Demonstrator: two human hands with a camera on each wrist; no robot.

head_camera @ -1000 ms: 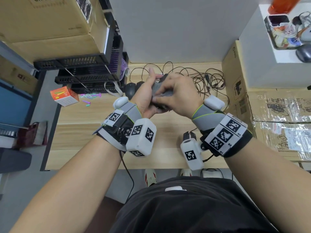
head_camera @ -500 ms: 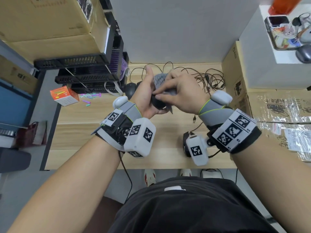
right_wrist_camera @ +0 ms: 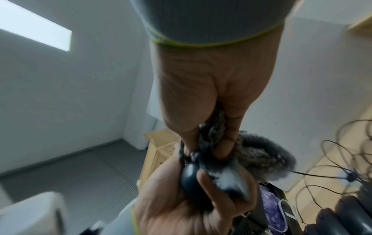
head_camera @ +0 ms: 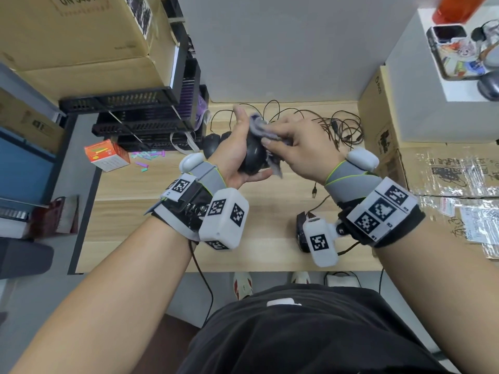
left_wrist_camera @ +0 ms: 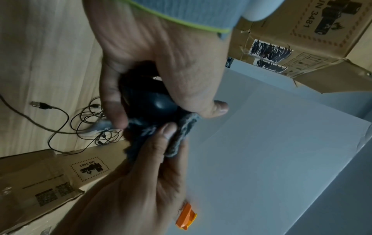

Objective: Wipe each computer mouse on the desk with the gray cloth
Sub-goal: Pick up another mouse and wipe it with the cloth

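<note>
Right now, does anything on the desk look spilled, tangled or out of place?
Yes: small pastel pieces lie scattered beside the orange box, and the mouse cables form a loose tangle at the desk's back edge.

You face a plain grey wall (head_camera: 270, 47) behind a light wooden desk (head_camera: 140, 233). Cardboard boxes (head_camera: 81, 36) rise at your left over black stacked trays (head_camera: 140, 125) (slotted sides); more boxes (head_camera: 445, 168) stand at your right. Grey floor (head_camera: 40, 306) lies below.
</note>
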